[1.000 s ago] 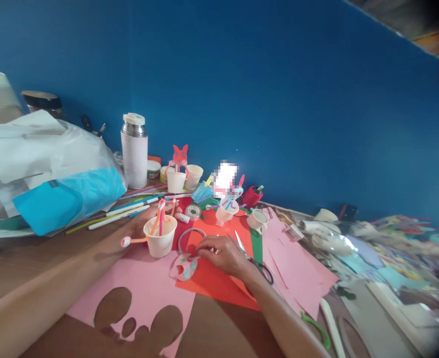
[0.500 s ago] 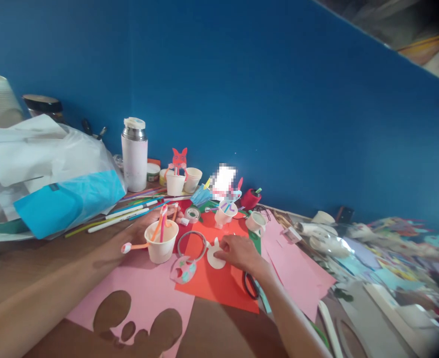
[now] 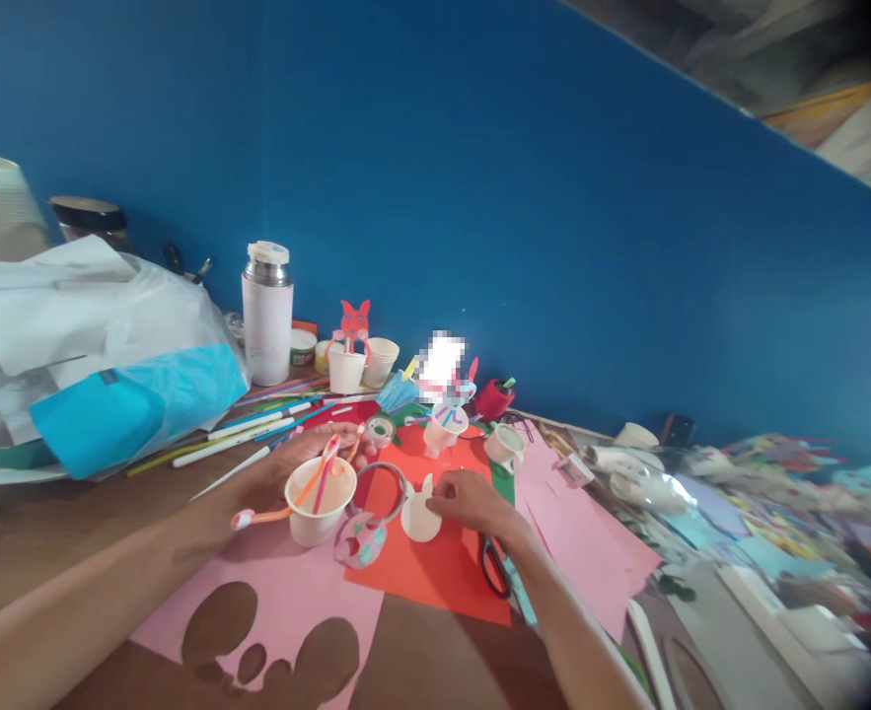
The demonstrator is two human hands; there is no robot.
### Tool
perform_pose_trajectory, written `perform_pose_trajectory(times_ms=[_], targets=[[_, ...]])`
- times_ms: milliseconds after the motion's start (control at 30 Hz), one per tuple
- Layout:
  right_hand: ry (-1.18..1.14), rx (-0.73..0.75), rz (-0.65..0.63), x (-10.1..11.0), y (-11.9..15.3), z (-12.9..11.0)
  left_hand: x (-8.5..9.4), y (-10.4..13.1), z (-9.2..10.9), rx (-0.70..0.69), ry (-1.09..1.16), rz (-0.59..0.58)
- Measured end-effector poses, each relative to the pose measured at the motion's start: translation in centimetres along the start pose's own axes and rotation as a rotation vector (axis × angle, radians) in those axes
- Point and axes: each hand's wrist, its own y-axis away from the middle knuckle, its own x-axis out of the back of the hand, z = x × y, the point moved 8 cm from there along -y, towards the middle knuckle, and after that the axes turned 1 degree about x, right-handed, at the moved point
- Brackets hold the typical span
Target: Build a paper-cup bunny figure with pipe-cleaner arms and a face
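My right hand [image 3: 469, 501] pinches the edge of a small cream bunny-head cutout [image 3: 421, 513] above the red paper [image 3: 435, 582]. Behind a white paper cup [image 3: 315, 523], my left hand [image 3: 324, 449] is partly hidden, with its fingers apart near the cup's rim; whether it touches the cup is unclear. Orange and pink pipe cleaners [image 3: 326, 468] stand in this cup, and one orange arm sticks out to the left with a white-and-red tip. Between the cup and the cutout lie a grey ring [image 3: 402, 498] and a pink patterned cutout [image 3: 361, 540].
Black scissors [image 3: 494, 567] lie right of the red paper. Pink paper with holes [image 3: 287, 592] is in front. Markers [image 3: 232, 444], a bottle [image 3: 267, 325], a red fox cup figure [image 3: 347, 372], a tape roll [image 3: 380, 430] and a mug [image 3: 505, 447] stand or lie behind.
My left hand has moved nearer the cup, and a white tube by its fingers no longer shows. The cutout in my right hand has shifted slightly and now shows both ears.
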Motion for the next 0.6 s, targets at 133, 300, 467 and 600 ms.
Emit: perform_pose_trajectory(times_ms=[133,300,467,600], targets=[[-0.283,-0.059,-0.079,0.9,0.0,1.2,0.0,-0.3,0.0,0.003,0.019,-0.036],[-0.503,-0.076,0.044,2.8,-0.3,1.1,0.7,-1.2,-1.1,0.001,-0.056,-0.088],[-0.757,-0.091,0.191,1.2,-0.8,-1.2,0.4,-1.3,-2.1,0.059,-0.072,-0.098],[-0.819,-0.04,0.26,-0.2,-1.2,-3.2,0.2,-1.3,-2.4,0.062,-0.045,-0.094]])
